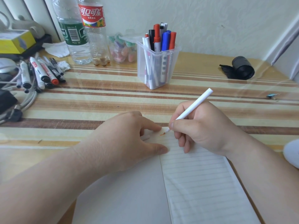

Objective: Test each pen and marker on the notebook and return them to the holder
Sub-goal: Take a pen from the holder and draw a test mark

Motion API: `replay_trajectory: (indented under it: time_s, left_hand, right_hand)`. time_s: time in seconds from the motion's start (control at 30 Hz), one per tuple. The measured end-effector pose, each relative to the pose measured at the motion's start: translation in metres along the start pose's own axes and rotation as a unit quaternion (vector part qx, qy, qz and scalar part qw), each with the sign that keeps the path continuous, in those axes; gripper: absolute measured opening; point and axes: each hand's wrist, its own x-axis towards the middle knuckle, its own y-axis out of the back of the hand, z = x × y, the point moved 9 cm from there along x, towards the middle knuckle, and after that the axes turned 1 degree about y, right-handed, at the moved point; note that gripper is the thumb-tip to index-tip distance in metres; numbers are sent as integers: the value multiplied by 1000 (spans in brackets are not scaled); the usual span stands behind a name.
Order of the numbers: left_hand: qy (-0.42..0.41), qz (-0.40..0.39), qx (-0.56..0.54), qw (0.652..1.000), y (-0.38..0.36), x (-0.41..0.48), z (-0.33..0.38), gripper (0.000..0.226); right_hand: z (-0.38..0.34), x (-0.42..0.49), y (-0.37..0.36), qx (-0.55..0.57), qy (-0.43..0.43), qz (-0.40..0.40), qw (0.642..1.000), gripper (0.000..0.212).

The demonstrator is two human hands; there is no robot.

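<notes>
notebook [194, 183] open at near edge of table [97, 101], lined page on right, plain page on left

left hand [129, 138] palm down on the plain page by the spine, thumb and forefinger stretched flat on the paper. other fingers hidden. small white piece [145, 136] shows under the hand between thumb and forefinger, cannot tell what it is or whether it's held

right hand [199, 131] over top of lined page, fingers curled, pinching white pen [194, 105] between thumb and forefinger. pen tilted, back end up and away to the right, orange tip down on the paper at the top of the lined page. short orange mark [162, 134] right at the tip, just beside the left forefinger

table has striped cloth under a clear sheet

beyond the hands, mid table: clear plastic holder [158, 65], upright, packed with pens and markers, caps red, blue, black, white

far left: loose pile of markers [40, 73] lying flat, well apart from holder, white cables [29, 101] just beside it

behind, by the wall: two clear bottles, green label [72, 34] and red label [92, 15], touching side by side. small clear jar [123, 52] of coloured bits between bottles and holder

far right: black roll [241, 68] on its side. far left corner: yellow box [16, 41]
</notes>
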Motion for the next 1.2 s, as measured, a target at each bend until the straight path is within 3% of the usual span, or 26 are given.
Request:
replay_trajectory:
  time_s: [0.13, 0.5, 0.77, 1.2]
  left_hand:
    - [0, -2, 2, 1000, 0, -1, 0, 61]
    - [-2, 0, 2, 1000, 1, -2, 1, 64]
    - [-3, 3, 1, 1000, 1, -1, 1, 63]
    - [-4, 7, -2, 1000, 0, 0, -1, 63]
  right_hand:
    - [-5, -3, -4, 32, 17, -29, 999, 9]
    - [-7, -2, -3, -77, 9, -5, 997, 6]
    - [-2, -2, -4, 29, 7, -15, 999, 15]
    - [-6, -4, -7, -9, 19, -42, 999, 13]
